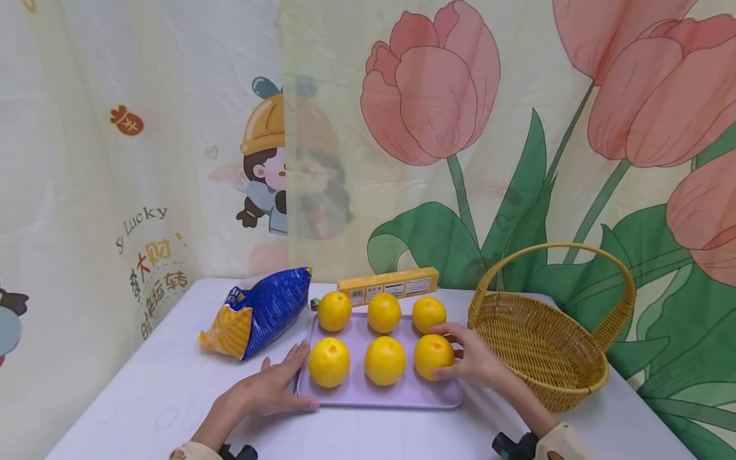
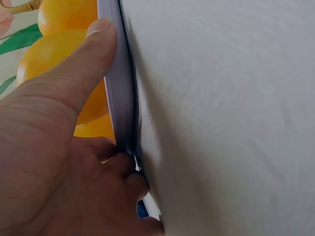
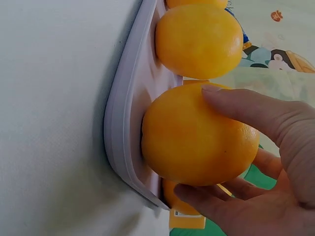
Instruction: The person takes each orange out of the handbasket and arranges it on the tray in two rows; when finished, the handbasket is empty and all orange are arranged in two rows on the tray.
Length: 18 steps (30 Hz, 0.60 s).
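Lavender tray (image 1: 368, 399) on a white table (image 1: 144, 396), bearing six oranges in two rows. The right hand (image 1: 474, 358) cups the front-right orange (image 1: 432, 355), thumb and fingers (image 3: 241, 105) curled around it while it rests on the tray. The left hand (image 1: 267, 390) lies flat, fingers straight, against the tray's left edge, thumb (image 2: 86, 54) on the rim. A wicker basket (image 1: 546, 332) stands just right of the tray.

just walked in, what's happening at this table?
A person is working over a lilac tray holding six oranges in two rows. The right hand grips the near-right orange, fingers and thumb curled round it. The left hand rests flat on the table against the tray's left edge. An empty wicker basket stands just right of the tray; a blue snack bag lies left.
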Motion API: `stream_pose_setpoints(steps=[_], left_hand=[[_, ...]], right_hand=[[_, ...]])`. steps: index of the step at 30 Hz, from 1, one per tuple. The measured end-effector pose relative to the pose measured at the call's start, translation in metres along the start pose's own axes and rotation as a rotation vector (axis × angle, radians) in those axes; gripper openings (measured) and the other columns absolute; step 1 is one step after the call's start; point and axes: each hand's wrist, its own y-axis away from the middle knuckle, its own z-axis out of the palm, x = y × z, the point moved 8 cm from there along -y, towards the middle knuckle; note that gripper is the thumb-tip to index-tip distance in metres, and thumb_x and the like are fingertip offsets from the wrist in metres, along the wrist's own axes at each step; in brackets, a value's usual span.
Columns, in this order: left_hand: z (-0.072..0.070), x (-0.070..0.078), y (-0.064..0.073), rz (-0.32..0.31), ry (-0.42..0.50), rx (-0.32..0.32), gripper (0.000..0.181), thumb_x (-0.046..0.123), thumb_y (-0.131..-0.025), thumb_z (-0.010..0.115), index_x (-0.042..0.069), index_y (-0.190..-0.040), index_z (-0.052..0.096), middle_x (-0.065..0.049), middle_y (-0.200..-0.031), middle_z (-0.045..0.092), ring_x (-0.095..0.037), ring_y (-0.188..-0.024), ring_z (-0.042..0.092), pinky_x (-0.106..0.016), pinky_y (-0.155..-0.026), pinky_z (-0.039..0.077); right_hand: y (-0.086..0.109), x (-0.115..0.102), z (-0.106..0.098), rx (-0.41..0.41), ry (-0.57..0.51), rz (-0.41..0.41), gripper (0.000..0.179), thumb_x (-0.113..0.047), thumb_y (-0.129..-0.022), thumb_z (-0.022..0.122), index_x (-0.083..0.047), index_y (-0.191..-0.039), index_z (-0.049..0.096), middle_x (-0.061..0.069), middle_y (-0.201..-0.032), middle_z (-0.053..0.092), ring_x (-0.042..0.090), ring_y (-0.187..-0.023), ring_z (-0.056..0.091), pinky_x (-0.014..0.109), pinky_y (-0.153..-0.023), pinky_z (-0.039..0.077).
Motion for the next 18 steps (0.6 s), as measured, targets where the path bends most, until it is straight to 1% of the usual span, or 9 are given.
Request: stream_pose_setpoints(steps=[5,8,10,13,15,18], left_hand=[[0.0,0.0,0.003,-0.011,-0.005,-0.014,0.119,0.054,-0.087,0.087,-0.007,-0.168,0.023,-0.031,-0.175,0.017,-0.049,-0.163,0.017,-0.077,-0.126,0.002],[-0.002,0.0,0.004,-0.013,-0.006,-0.015,0.118,0.055,-0.088,0.085,-0.006,-0.168,0.023,-0.03,-0.176,0.015,-0.048,-0.163,0.017,-0.076,-0.127,0.006],[-0.003,0.002,0.006,0.001,0.007,-0.009,0.116,0.053,-0.089,0.085,-0.006,-0.168,0.024,-0.03,-0.176,0.015,-0.047,-0.163,0.017,-0.075,-0.127,0.009],[-0.004,0.008,0.011,0.027,0.027,-0.014,0.113,0.049,-0.092,0.084,-0.006,-0.168,0.022,-0.03,-0.177,0.012,-0.046,-0.164,0.016,-0.075,-0.127,0.013],[-0.006,0.014,0.015,0.036,0.034,-0.016,0.112,0.046,-0.093,0.084,-0.007,-0.168,0.021,-0.03,-0.177,0.01,-0.047,-0.164,0.015,-0.074,-0.127,0.013],[-0.014,0.027,0.026,0.019,0.016,-0.025,0.108,0.046,-0.094,0.083,-0.005,-0.168,0.024,-0.029,-0.177,0.01,-0.047,-0.163,0.017,-0.071,-0.128,0.017]], right_hand=[[-0.001,-0.001,0.005,-0.014,0.012,-0.013,0.074,-0.007,-0.076,0.098,0.001,-0.14,0.063,0.024,-0.142,0.063,0.048,-0.128,0.063,0.064,-0.105,0.057],[-0.004,0.0,0.006,-0.016,0.021,-0.024,0.077,-0.009,-0.076,0.098,0.001,-0.143,0.062,0.024,-0.143,0.063,0.048,-0.129,0.062,0.065,-0.105,0.056],[-0.004,0.0,0.006,-0.017,0.032,-0.038,0.079,-0.01,-0.076,0.099,0.002,-0.144,0.061,0.025,-0.144,0.063,0.049,-0.129,0.062,0.065,-0.105,0.055],[-0.004,-0.002,0.006,-0.022,0.041,-0.072,0.081,-0.01,-0.076,0.099,0.004,-0.145,0.059,0.026,-0.144,0.062,0.05,-0.129,0.062,0.066,-0.106,0.055],[-0.003,-0.005,0.004,-0.017,0.043,-0.091,0.082,-0.01,-0.076,0.099,0.005,-0.145,0.057,0.027,-0.143,0.062,0.05,-0.128,0.062,0.067,-0.107,0.054],[0.0,-0.013,-0.005,0.035,0.061,-0.105,0.081,-0.015,-0.08,0.098,0.004,-0.147,0.056,0.026,-0.143,0.063,0.048,-0.13,0.062,0.065,-0.11,0.052]])
